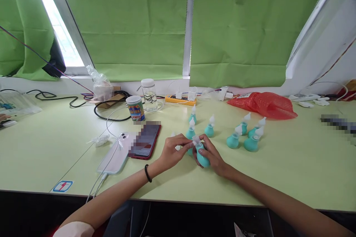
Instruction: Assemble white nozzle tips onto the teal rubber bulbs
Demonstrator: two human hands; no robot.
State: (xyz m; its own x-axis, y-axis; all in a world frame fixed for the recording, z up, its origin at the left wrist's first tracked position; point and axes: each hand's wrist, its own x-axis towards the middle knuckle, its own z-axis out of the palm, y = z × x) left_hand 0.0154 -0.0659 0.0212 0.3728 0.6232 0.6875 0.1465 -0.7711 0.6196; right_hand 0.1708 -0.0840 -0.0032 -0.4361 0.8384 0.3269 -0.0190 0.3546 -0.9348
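Observation:
My right hand (pixel 214 158) is wrapped round the teal bulb of a nasal aspirator (pixel 203 160), which is tilted with its clear top up and to the left. At that top, the fingers of my left hand (pixel 171 152) are pinched together on a small white piece, partly hidden by the fingertips. Just behind my hands stand several more teal aspirators with whitish tips, among them an aspirator (pixel 190 133) and another aspirator (pixel 209 130). A further group, including an aspirator (pixel 251 143), stands to the right. One teal bulb is partly covered by my hands.
Left of my hands lie a red-edged phone (pixel 147 140) and a pale phone (pixel 115 155) with a white cable. Behind them stand a can (pixel 135 109) and a lidded jar (pixel 149 96). A yellow power strip (pixel 180 100) and a red plastic bag (pixel 263 104) lie at the back.

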